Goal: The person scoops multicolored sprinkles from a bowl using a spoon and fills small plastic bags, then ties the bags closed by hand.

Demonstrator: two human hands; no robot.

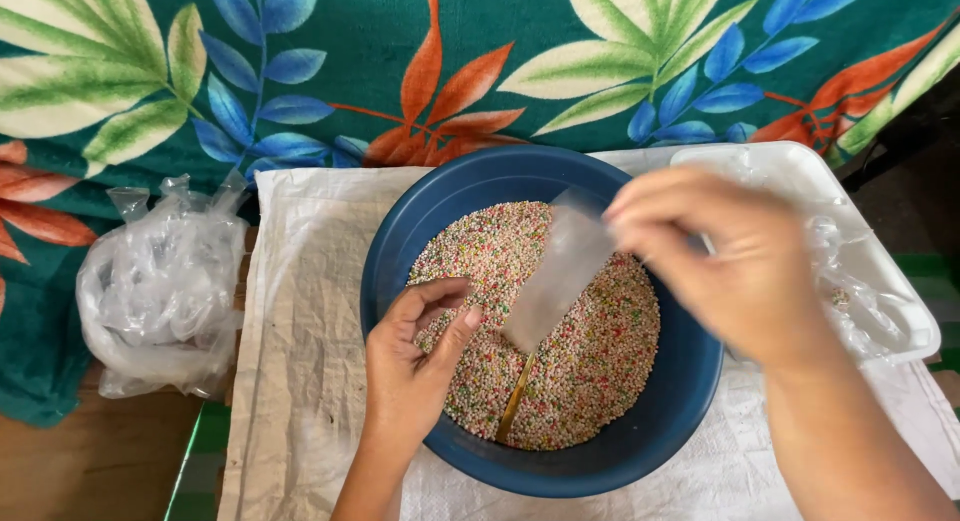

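Right hand (pixel 740 266): my grip pinches small clear plastic pouch (pixel 562 281) over round blue bowl (pixel 690 381) of multicoloured beads (pixel 590 361). Left hand (pixel 415 356): half-curled, empty; best steady pouch mouth.

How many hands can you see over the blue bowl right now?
2. The left hand rests on the coloured beads in the blue bowl. The right hand, blurred, holds a small clear bag above the beads. No others show.

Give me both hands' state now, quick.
Left hand: cupped open over the beads, holding nothing.
Right hand: fingers pinched on small clear bag, blurred.
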